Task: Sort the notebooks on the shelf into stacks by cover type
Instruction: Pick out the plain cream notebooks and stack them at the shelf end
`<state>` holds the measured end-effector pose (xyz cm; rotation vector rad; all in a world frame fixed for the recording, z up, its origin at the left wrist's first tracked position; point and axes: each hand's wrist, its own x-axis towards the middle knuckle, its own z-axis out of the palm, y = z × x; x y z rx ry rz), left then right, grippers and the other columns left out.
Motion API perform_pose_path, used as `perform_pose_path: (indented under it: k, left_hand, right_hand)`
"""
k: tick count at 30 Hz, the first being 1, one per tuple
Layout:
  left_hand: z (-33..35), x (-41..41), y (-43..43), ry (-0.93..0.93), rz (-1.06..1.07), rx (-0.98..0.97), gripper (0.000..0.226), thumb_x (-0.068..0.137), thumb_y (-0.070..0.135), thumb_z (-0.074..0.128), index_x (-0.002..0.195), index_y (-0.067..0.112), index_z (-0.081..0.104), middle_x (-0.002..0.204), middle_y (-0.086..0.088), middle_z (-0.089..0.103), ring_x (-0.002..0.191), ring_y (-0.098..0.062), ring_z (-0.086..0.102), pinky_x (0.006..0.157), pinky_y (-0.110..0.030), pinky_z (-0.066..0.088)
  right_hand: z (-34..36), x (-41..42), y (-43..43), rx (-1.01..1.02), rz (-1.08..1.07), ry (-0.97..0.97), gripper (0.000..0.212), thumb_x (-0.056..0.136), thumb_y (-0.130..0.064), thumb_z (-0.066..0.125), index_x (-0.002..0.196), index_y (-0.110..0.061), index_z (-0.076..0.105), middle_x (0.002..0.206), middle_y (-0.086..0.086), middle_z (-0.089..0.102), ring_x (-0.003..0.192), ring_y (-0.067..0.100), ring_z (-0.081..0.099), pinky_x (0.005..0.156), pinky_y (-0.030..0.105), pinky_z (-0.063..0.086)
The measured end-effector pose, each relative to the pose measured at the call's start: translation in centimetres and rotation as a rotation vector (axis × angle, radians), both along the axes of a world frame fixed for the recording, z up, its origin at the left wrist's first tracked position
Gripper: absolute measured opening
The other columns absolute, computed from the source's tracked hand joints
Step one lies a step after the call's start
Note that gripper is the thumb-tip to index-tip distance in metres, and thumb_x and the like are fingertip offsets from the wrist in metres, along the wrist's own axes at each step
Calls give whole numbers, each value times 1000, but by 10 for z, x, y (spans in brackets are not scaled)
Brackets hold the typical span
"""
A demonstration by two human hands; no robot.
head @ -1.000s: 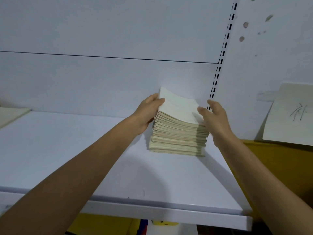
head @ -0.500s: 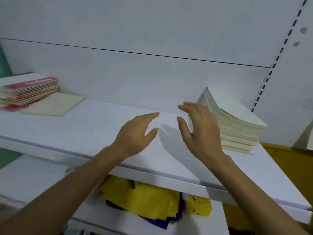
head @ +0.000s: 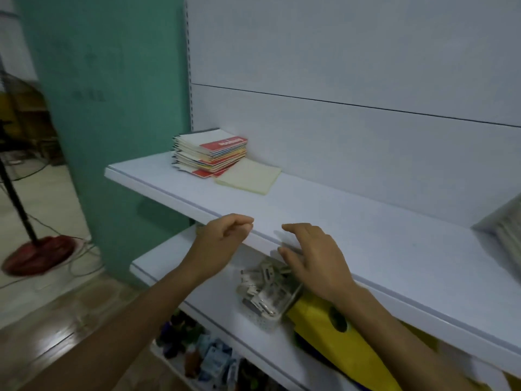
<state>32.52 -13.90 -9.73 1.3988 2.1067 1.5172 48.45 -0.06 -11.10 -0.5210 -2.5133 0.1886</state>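
One pale stack (head: 507, 235), far right of the right grip (head: 315, 266), is blurred and cut off; the red-covered stack (head: 210, 153) and a flat cream notebook (head: 248, 179) lie well beyond the left grip (head: 222, 241). Both grips are empty, fingers relaxed.

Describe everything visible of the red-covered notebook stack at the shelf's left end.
The notebook stack is many thin, paper-covered books lying flat, edges unevenly fanned. The top cover is white with a red band of blurred lettering; red, yellow and cream edges show below. It sits at the left end of the shelf, near the back panel. A pale yellow notebook lies against its right side. The left hand and right hand are short of it.
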Motion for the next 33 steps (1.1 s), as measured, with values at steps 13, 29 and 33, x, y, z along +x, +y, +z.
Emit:
perform_pose_path:
  k: [13, 29, 33]
  left_hand:
    - [7, -114, -3, -344, 68, 64, 21, 98, 21, 47, 109, 21, 65, 101, 4, 72, 89, -10, 69, 70, -14, 53]
    - [27, -223, 70, -562, 110, 18, 21, 98, 26, 46, 111, 21, 62, 105, 2, 70, 93, -16, 69, 76, -31, 58]
    - [27, -240, 89, -516, 31, -76, 28, 96, 30, 52, 121, 17, 57, 114, -1, 65, 102, -17, 63, 80, -27, 55]
  right_hand:
    - [31, -197, 64, -80, 73, -118, 41, 94, -40, 51, 129, -19, 51, 133, 2, 55, 117, 20, 52, 93, 32, 41]
    - [10, -330, 152, -84, -118, -311, 57, 98, -52, 24, 127, -10, 48, 125, 17, 54, 114, 32, 50, 97, 43, 40]
    - [11, -324, 144, -104, -138, -336, 56, 98, -50, 27, 136, -12, 42, 137, 14, 48, 127, 30, 42, 105, 40, 33]
